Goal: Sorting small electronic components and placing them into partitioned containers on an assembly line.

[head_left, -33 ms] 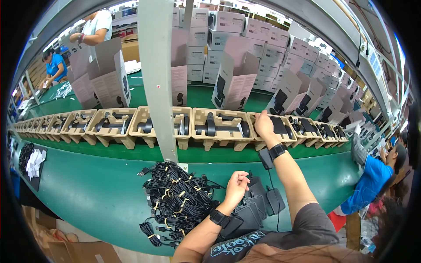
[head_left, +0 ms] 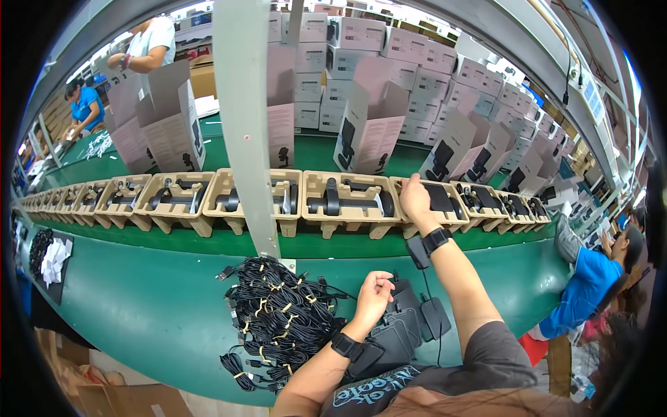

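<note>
Already, a flat black panel (head_left: 440, 197) sits in the beige moulded tray (head_left: 451, 222) beneath the right hand (head_left: 415, 197), its grip unclear; the half-open left hand (head_left: 376, 293) hangs near black rectangular blocks (head_left: 397, 332) and tied black cables (head_left: 278, 313), untrayed on the green worktop (head_left: 153, 299).

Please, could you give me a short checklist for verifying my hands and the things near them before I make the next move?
1. Left hand free: ok, no object is visible in it.
2. Right hand at a tan tray: ok, it is at the tray's left end.
3. Right hand's grip: cannot tell, the hand itself hides it.
4. Black cables separated: not ok, the tied bundles lie heaped together.
5. Neighbouring tray on the left holding black parts: ok.
</note>
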{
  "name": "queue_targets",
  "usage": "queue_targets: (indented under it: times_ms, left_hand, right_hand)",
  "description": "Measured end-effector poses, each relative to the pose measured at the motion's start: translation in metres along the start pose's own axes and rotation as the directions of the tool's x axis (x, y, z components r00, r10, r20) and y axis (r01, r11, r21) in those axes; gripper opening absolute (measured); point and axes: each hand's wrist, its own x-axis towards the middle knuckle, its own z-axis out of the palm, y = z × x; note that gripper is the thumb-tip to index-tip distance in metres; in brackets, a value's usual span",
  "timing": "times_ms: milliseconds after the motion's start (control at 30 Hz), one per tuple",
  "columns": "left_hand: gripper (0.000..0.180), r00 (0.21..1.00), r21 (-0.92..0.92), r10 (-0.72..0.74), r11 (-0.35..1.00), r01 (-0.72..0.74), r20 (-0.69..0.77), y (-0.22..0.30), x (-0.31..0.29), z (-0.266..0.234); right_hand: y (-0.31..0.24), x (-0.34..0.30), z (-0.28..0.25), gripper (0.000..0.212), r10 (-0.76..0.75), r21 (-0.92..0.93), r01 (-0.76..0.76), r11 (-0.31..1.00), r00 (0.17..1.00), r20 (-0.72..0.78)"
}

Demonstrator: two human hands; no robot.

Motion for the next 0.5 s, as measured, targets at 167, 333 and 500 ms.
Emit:
queue_targets:
  times_ms: [167, 333, 500]
  left_hand:
    - [0.014, 1.000, 0.071, 0.030, 0.997, -0.030, -0.001, 0.005, -0.002, -0.005]
    - [0.014, 1.000, 0.058, 0.004, 0.998, -0.004, 0.004, 0.005, -0.005, -0.012]
    - [0.013, 1.000, 0.064, 0.017, 0.998, -0.017, -0.006, 0.008, -0.010, -0.016]
  right_hand:
    - [0.011, -0.007, 0.024, 0.032, -0.148, 0.063, 0.148, 0.987, 0.989, -0.004]
    - [0.009, -0.017, -0.008, 0.018, -0.389, -0.333, 0.389, 0.859, 0.919, 0.072]
    - [0.019, -0.008, -0.013, 0.015, -0.262, -0.001, 0.266, 0.964, 0.950, 0.168]
